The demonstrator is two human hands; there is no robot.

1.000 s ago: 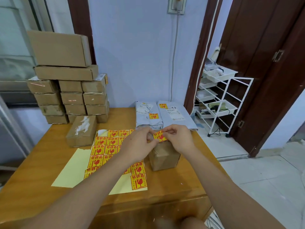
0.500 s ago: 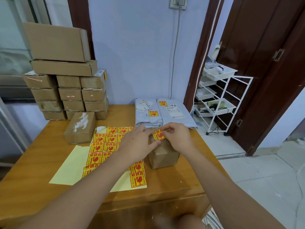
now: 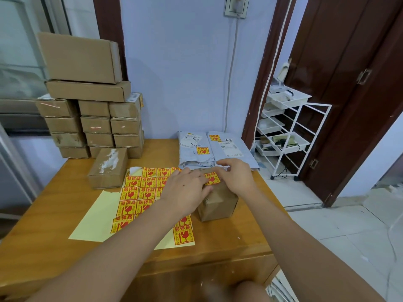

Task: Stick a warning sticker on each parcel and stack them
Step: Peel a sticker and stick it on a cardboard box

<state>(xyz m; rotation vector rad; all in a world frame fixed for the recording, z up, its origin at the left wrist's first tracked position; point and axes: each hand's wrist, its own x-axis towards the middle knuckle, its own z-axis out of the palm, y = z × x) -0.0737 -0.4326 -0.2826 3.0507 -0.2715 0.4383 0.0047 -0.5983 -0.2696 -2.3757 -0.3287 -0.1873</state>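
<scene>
The warning sticker (image 3: 212, 178) is pressed onto the small parcel (image 3: 218, 203) by flat, relaxed fingers of the left hand (image 3: 185, 190) and right hand (image 3: 236, 177).

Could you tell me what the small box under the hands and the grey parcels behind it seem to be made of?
The small box looks like matte brown corrugated cardboard, with folded flaps and creased edges. The grey parcels look like soft plastic mailer bags: a faint sheen, wrinkles and limp edges, though coated paper cannot be ruled out.

yellow-and-red sticker (image 3: 212, 179), brown parcel (image 3: 218, 203), pale yellow backing sheet (image 3: 98, 216)
</scene>
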